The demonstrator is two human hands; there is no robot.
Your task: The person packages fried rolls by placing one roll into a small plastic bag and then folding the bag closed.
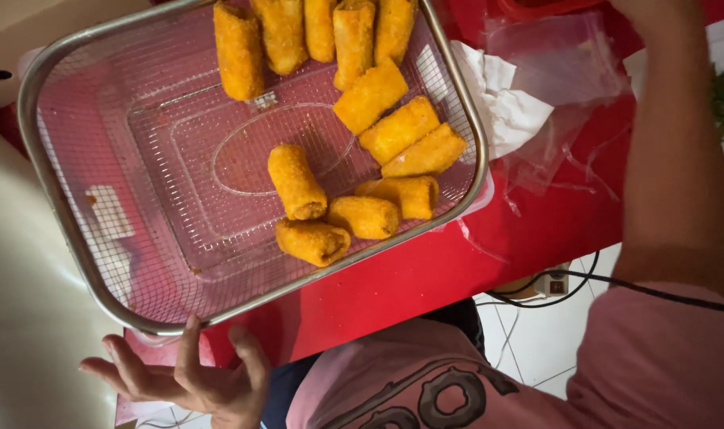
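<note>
Left hand point(189, 380) nearest, fingers spread, palm open, fingertips just under the near rim of the basket point(84, 262), touching or almost; can't tell which. Holds nothing. Right arm reaches up along the right edge, its hand out of view at the top, so grip can't be told.

Basket: steel wire mesh, rectangular, round corners, sitting on the red surface point(457, 262), near edge hanging over it. Looks light, stiff; best taken by the solid rim, likely both sides since the load sits to the far right.

Rolls point(297, 181): golden, breaded, about a dozen, clustered far-right in the basket. Crust probably crisp, greasy, crumbles if squeezed; pick gently at mid-length.

Beyond: crumpled tissue point(505, 103), clear plastic bag point(561, 63), greens at far right. Below the surface, white tiled floor point(529, 342), black cable point(616, 284).
</note>
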